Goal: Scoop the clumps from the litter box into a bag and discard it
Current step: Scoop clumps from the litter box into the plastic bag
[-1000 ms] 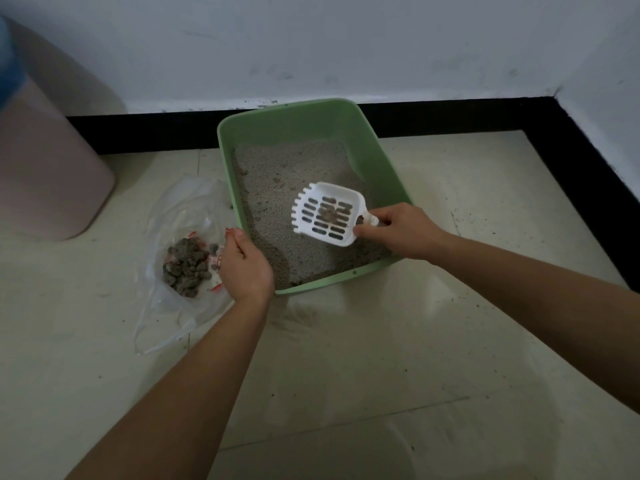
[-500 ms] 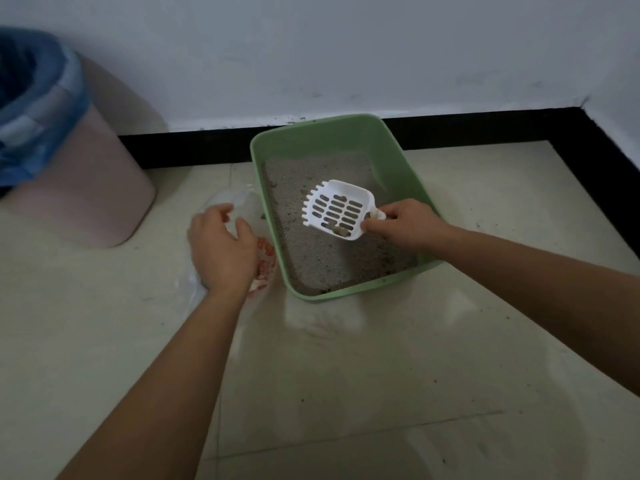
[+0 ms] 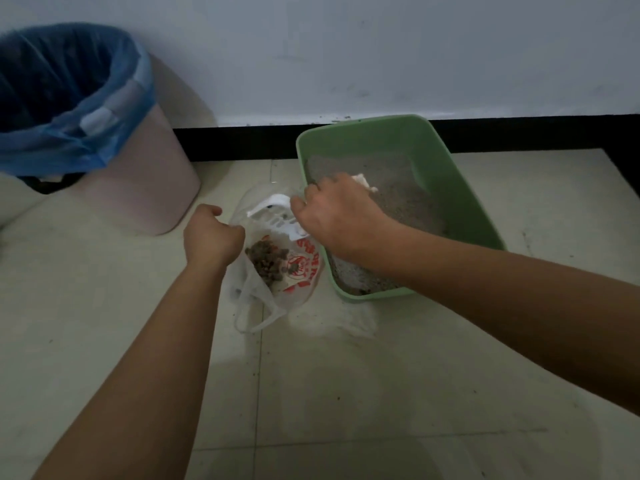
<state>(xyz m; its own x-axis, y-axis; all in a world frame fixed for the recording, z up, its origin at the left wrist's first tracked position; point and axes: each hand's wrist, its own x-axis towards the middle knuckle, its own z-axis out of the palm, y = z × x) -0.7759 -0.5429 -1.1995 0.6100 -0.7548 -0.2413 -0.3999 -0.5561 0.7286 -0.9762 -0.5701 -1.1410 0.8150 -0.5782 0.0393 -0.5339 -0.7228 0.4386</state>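
Two bare hands met over a clear plastic bag (image 3: 304, 271) that lay on the cream tiled floor (image 3: 346, 375), just beside the left wall of the green litter box (image 3: 446, 174). The left hand (image 3: 213, 237) sat at the bag's left edge with its fingers curled tight on the plastic, and the mouth of the bag stood open towards the wall. The right hand (image 3: 334, 216) was stretched across from the box side, fingers wrapped round the handle of a white slotted scoop (image 3: 272, 211). The scoop's head hung tilted in the bag's mouth, and the end of its handle poked out past the knuckles, over the litter. Whether anything lay in the scoop could not be told. A heap of dark clumps (image 3: 266, 259) rested inside the bag, next to red printing on the plastic, and the bag's two carry loops (image 3: 249, 317) trailed on the floor towards the person. Grey litter (image 3: 398, 192) covered the bottom of the box, which stood against a black skirting board (image 3: 519, 133) below a pale wall. Well to the left stood a pink waste bin (image 3: 149, 195) lined with a blue liner (image 3: 69, 140), apart from the clear bag. Dark specks dotted the tiles near the box and in front of the bag.
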